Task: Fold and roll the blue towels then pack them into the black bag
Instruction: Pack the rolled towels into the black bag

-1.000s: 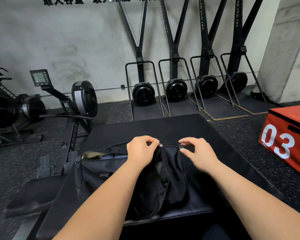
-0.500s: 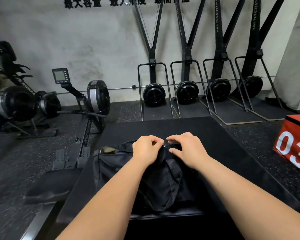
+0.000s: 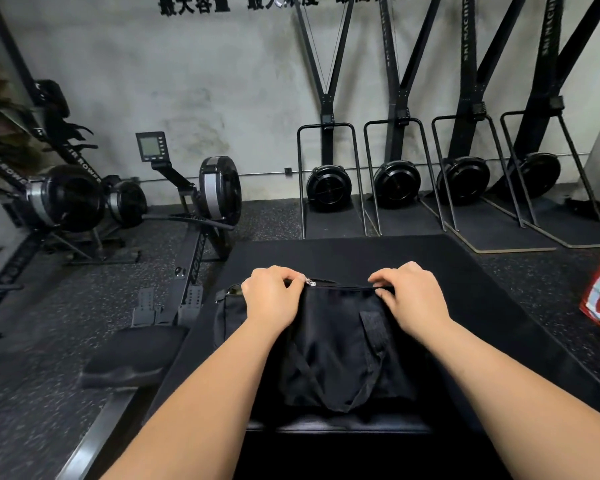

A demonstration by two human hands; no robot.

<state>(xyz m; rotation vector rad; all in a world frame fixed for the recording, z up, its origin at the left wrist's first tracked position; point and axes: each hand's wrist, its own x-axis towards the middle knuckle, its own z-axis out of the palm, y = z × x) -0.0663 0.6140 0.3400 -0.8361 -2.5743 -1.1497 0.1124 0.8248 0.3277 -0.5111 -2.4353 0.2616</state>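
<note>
I see the black bag (image 3: 336, 348) lying at lower centre of the frame on the black mat (image 3: 482, 271). Half a second ago my two hands met at the zip; now they sit apart. The left hand (image 3: 272, 296) pinches the bag's top edge just beside the silver zipper pull (image 3: 309, 282). The right hand (image 3: 411, 296) grips that edge further right.
</note>
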